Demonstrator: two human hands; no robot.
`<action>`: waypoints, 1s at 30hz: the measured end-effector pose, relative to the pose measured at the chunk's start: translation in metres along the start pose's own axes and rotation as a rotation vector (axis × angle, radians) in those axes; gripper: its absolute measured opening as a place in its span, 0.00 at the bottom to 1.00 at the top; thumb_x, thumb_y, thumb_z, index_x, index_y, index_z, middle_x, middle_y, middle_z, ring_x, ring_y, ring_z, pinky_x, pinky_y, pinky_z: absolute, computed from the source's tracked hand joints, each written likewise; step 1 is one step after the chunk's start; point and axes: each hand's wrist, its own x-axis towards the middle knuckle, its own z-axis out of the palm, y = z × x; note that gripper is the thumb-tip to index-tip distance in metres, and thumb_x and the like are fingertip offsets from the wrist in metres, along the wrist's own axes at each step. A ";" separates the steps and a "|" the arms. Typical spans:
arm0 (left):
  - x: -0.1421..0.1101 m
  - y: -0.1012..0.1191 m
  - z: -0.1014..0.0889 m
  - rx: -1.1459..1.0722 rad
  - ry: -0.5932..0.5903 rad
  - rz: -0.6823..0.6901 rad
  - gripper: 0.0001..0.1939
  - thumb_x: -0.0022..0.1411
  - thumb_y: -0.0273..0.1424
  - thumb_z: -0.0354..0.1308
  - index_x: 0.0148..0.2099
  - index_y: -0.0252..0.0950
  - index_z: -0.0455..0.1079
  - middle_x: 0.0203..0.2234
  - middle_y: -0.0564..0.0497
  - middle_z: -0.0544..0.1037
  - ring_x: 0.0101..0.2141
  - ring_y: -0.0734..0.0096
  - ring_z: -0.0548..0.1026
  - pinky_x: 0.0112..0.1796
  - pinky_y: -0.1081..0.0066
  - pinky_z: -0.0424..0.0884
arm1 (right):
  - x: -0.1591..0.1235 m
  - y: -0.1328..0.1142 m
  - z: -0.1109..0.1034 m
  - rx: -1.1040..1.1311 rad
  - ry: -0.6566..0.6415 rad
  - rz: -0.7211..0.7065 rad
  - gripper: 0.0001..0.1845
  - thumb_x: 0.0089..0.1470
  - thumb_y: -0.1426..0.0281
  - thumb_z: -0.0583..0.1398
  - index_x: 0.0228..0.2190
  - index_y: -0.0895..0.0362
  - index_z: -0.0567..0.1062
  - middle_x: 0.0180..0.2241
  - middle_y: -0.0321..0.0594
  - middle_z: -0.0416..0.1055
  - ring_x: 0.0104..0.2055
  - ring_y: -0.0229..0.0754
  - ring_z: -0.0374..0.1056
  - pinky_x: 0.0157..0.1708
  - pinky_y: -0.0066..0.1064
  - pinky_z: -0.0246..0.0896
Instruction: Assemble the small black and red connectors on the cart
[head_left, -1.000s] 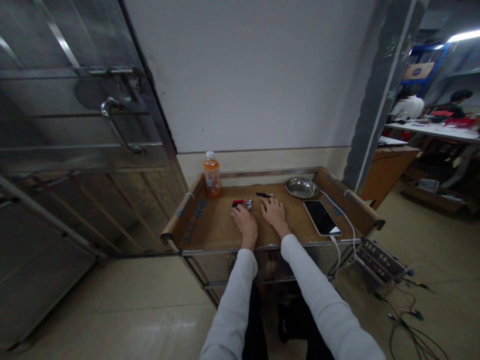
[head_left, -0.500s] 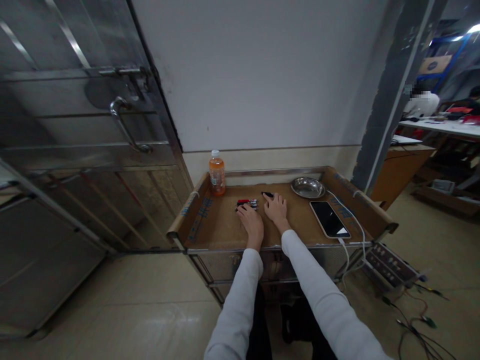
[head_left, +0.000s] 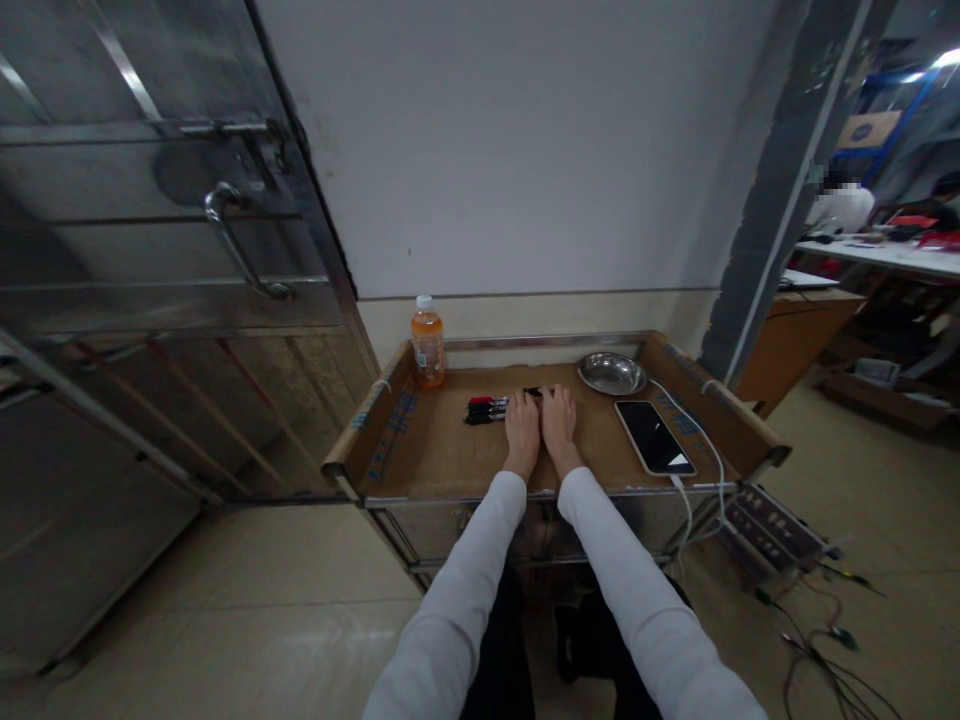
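Several pens (head_left: 486,409), red and black, lie side by side on the cardboard lining (head_left: 442,460) of a cart top. My left hand (head_left: 523,428) rests at their right ends, fingers reaching forward and covering those ends. Close beside it, my right hand (head_left: 559,418) has its fingertips closed on a black pen (head_left: 532,391). That pen's left part shows just past my left fingertips, and my right fingers hide the remainder. Whether my left fingers touch it is unclear.
An orange drink bottle (head_left: 428,345) stands at the back left. Toward the right are a shallow metal dish (head_left: 611,373) and a phone (head_left: 654,438) with a white cable (head_left: 712,450). Raised cardboard sides edge the cart. A metal door (head_left: 172,240) is at left; other people sit far right.
My left hand has slid right along the pens to beside my right hand, uncovering their left ends. My right hand has moved forward onto the separate black pen and closed on it.
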 end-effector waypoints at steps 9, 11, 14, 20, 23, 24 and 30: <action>0.012 -0.001 0.013 -0.037 -0.043 0.011 0.15 0.65 0.20 0.41 0.47 0.25 0.68 0.42 0.37 0.73 0.46 0.61 0.70 0.48 0.63 0.66 | -0.003 -0.001 -0.004 -0.025 -0.031 0.042 0.18 0.61 0.76 0.46 0.45 0.59 0.71 0.46 0.51 0.68 0.49 0.47 0.60 0.45 0.35 0.52; 0.011 -0.003 0.015 -0.069 -0.041 0.041 0.15 0.65 0.20 0.42 0.47 0.27 0.68 0.43 0.38 0.73 0.47 0.62 0.70 0.49 0.63 0.66 | -0.006 0.000 -0.005 -0.018 -0.025 0.044 0.17 0.61 0.76 0.46 0.45 0.59 0.71 0.46 0.51 0.68 0.49 0.48 0.60 0.45 0.36 0.52; 0.011 -0.006 0.015 -0.114 -0.056 0.072 0.15 0.65 0.21 0.43 0.48 0.27 0.68 0.45 0.39 0.72 0.48 0.64 0.69 0.50 0.66 0.64 | -0.009 0.003 -0.007 0.004 -0.023 0.046 0.17 0.62 0.74 0.47 0.45 0.58 0.72 0.46 0.50 0.68 0.48 0.47 0.60 0.45 0.36 0.51; 0.009 -0.009 0.010 -0.155 -0.062 0.107 0.15 0.65 0.21 0.45 0.48 0.31 0.69 0.47 0.41 0.72 0.48 0.65 0.68 0.51 0.66 0.63 | -0.011 0.010 -0.008 0.028 -0.022 0.046 0.16 0.61 0.73 0.48 0.43 0.57 0.73 0.44 0.48 0.69 0.46 0.46 0.60 0.43 0.34 0.51; 0.008 -0.010 0.009 -0.162 -0.087 0.103 0.15 0.64 0.22 0.45 0.48 0.31 0.70 0.46 0.42 0.72 0.47 0.64 0.68 0.51 0.66 0.63 | -0.011 0.011 -0.006 0.054 0.001 0.052 0.16 0.61 0.73 0.48 0.42 0.57 0.74 0.43 0.47 0.69 0.46 0.46 0.61 0.44 0.33 0.50; 0.008 -0.010 0.009 -0.178 -0.091 0.104 0.15 0.65 0.22 0.45 0.48 0.32 0.70 0.46 0.42 0.72 0.47 0.65 0.69 0.51 0.66 0.63 | -0.011 0.011 -0.006 0.065 0.008 0.052 0.16 0.61 0.73 0.48 0.42 0.56 0.74 0.43 0.47 0.69 0.46 0.45 0.61 0.44 0.33 0.50; 0.008 -0.010 0.013 -0.271 -0.071 0.128 0.15 0.65 0.21 0.44 0.49 0.32 0.67 0.46 0.43 0.71 0.47 0.66 0.68 0.51 0.66 0.63 | -0.011 0.011 -0.007 0.101 0.013 0.054 0.16 0.61 0.73 0.48 0.42 0.56 0.74 0.42 0.46 0.69 0.44 0.44 0.62 0.43 0.33 0.51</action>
